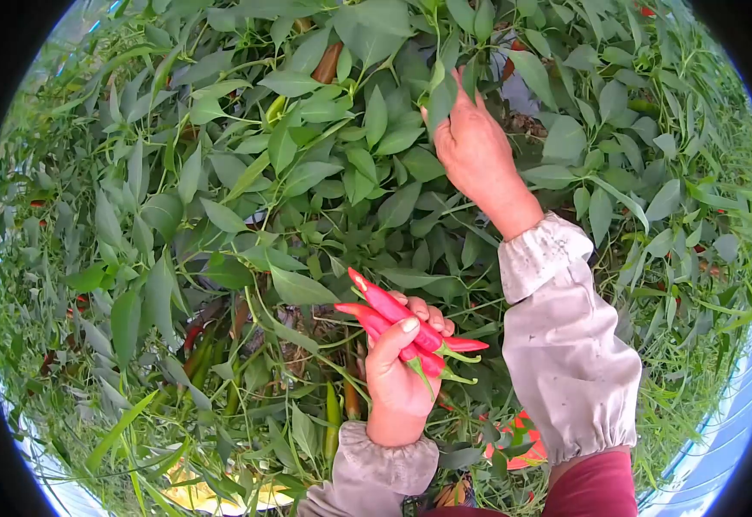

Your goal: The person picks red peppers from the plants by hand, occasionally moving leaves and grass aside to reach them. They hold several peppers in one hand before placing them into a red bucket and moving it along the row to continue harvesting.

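My left hand (393, 379) is closed round a bunch of several red chili peppers (393, 303), low in the middle of the view. Their green stems point to the right, and the thumb presses across them. Higher up, right of centre, my right hand (475, 151) reaches into the leaves of a pepper plant (307, 177). Its fingers look stretched out and apart. A leaf covers part of the thumb side, and the fingertips are partly hidden by foliage. I see no pepper in this hand.
Dense pepper plants surround both hands. A brownish-red pepper (328, 64) hangs near the top, and a green pepper (332, 420) hangs low, left of my left wrist. A red object (527, 441) lies below my right sleeve. Something yellow (221, 493) shows at bottom left. Blue-white sheeting (720, 439) runs along the right.
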{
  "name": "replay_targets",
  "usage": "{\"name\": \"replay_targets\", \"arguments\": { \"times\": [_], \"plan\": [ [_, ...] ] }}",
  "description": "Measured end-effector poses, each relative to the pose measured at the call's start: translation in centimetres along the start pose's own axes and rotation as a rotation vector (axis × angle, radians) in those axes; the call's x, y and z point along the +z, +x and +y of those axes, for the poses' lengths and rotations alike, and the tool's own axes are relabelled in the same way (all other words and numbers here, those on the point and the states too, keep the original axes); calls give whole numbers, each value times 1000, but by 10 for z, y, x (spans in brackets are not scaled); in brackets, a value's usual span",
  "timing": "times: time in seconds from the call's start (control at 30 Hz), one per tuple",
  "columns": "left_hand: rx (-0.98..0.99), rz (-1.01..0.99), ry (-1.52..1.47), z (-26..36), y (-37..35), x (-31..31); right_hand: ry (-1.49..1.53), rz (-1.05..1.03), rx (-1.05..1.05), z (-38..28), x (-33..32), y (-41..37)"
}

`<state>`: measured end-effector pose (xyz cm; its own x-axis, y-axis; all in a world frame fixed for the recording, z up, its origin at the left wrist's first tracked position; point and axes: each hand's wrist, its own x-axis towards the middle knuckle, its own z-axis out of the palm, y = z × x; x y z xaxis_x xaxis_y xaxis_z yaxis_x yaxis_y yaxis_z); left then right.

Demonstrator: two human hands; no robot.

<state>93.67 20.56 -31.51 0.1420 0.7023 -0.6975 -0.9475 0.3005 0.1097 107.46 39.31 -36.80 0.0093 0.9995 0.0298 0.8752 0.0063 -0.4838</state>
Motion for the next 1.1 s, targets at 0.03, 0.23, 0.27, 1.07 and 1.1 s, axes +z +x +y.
{"name": "replay_targets", "arguments": {
  "times": [0.03, 0.23, 0.27, 1.07, 1.1],
  "plan": [
    [-6, 1, -1, -1, 0, 0, 130, 36, -5, -2, -2, -1],
    [-32, -32, -47, -1, 1, -3, 928, -43, 306, 34, -36, 6],
    [-33, -22, -26, -1, 1, -1, 1074, 13, 529, 37, -46, 10],
    [-59, 24, -7, 1, 5, 5, 1695, -219, 157, 131, -106, 53],
    [-60, 23, -3, 1, 5, 5, 1652, -187, 189, 130, -107, 51]
  ]
}}
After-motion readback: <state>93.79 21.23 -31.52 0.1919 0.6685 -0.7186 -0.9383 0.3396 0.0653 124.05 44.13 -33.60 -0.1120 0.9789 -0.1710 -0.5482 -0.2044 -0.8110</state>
